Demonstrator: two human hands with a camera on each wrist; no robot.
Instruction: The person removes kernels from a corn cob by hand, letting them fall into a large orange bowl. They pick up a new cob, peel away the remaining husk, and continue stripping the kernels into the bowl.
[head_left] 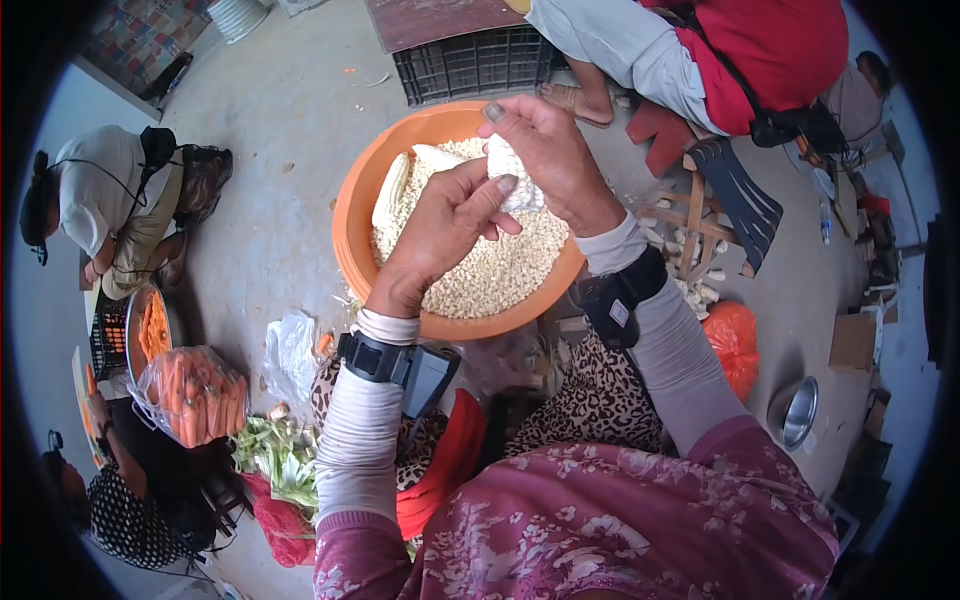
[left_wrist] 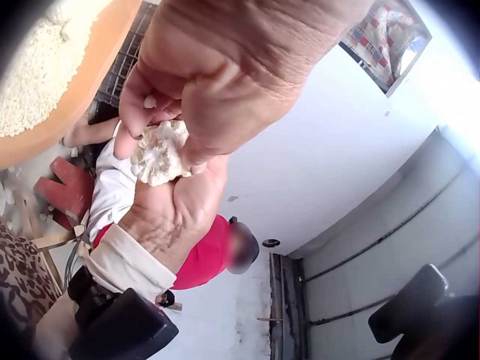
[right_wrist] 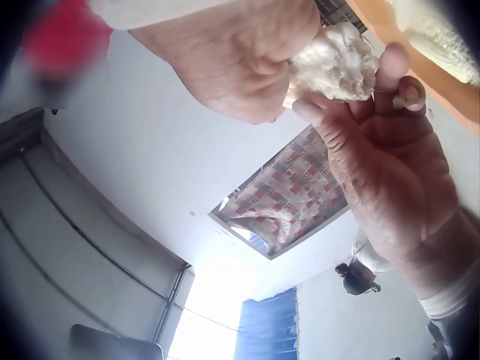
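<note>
Both hands hold a partly stripped white corn cob [head_left: 513, 172] above an orange basin [head_left: 352, 225] of loose corn kernels [head_left: 500, 265]. My right hand [head_left: 555, 160] grips the cob from the far right side, its palm wrapped along it. From the near left, my left hand [head_left: 440, 225] has its thumb and curled fingers at the cob's end. The left wrist view shows that ragged end face-on, with a loose kernel [left_wrist: 150, 101] by the left fingers. Pale cobs, such as one whole ear [head_left: 391, 192], lie on the kernels at the basin's far left.
Bagged carrots [head_left: 200, 395] and corn husks [head_left: 280, 460] lie at the left. A person in red [head_left: 770, 60] sits at far right, near a wooden stool [head_left: 690, 225] with stripped cobs around it. Behind the basin is a black crate [head_left: 470, 65]; a metal bowl [head_left: 798, 412] stands right.
</note>
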